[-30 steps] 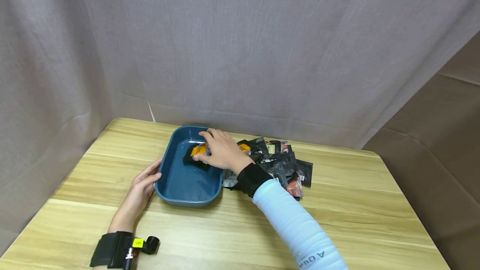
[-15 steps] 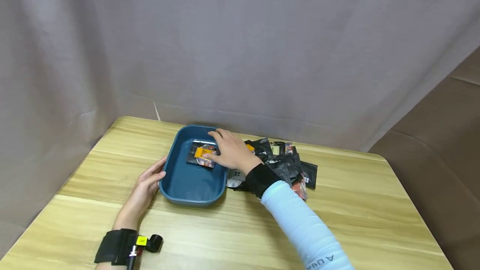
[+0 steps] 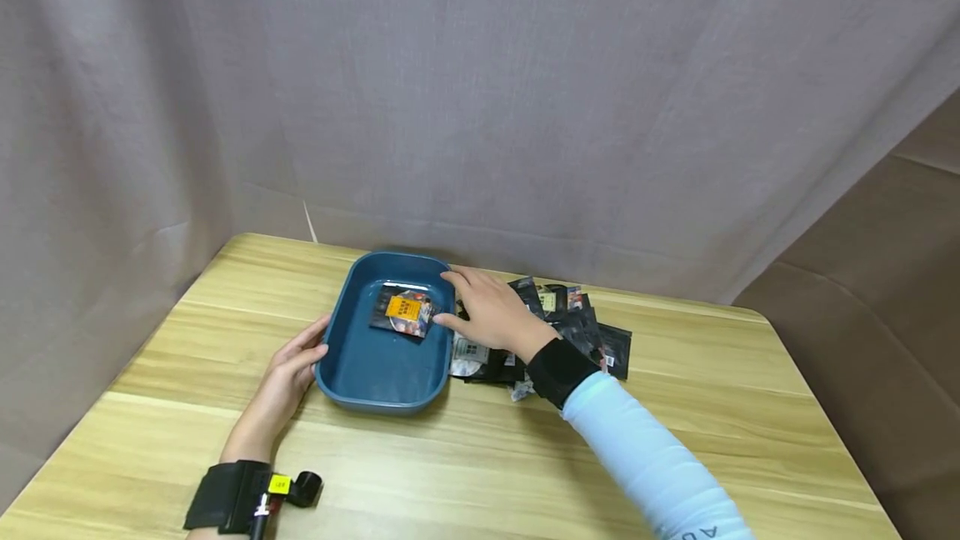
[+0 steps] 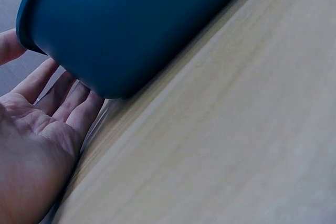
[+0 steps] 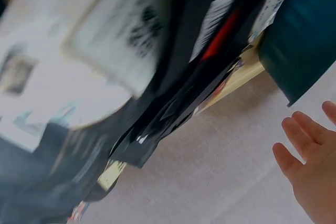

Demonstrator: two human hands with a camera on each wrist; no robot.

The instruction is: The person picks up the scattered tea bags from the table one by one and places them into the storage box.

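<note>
A blue plastic tub (image 3: 375, 375) stands on the wooden table, its side wall (image 4: 121, 19) filling the top of the left wrist view. Inside lies a single black packet (image 3: 405, 312) with an orange label. My left hand (image 3: 288, 367) rests on the tub's left side, fingers fairly straight along the wall and thumb by the rim. Over the tub's right rim, my right hand (image 3: 495, 312) has its fingers spread and holds nothing. Beneath and beside that hand is a pile of flat black packets (image 3: 581, 327), partly hidden by it. Some packets (image 5: 115, 40) show large and blurred in the right wrist view.
The pile sits against the tub's right side, with one packet (image 3: 615, 350) at its right end. A grey cloth (image 3: 480, 107) hangs behind the wooden table (image 3: 420, 473). Black bands circle both wrists; the left one carries a small camera (image 3: 303, 490).
My right hand has let go of the orange-labelled packet, which now lies flat in the tub. It has drawn back rightward over the rim towards the pile. My left hand stays at the tub.
</note>
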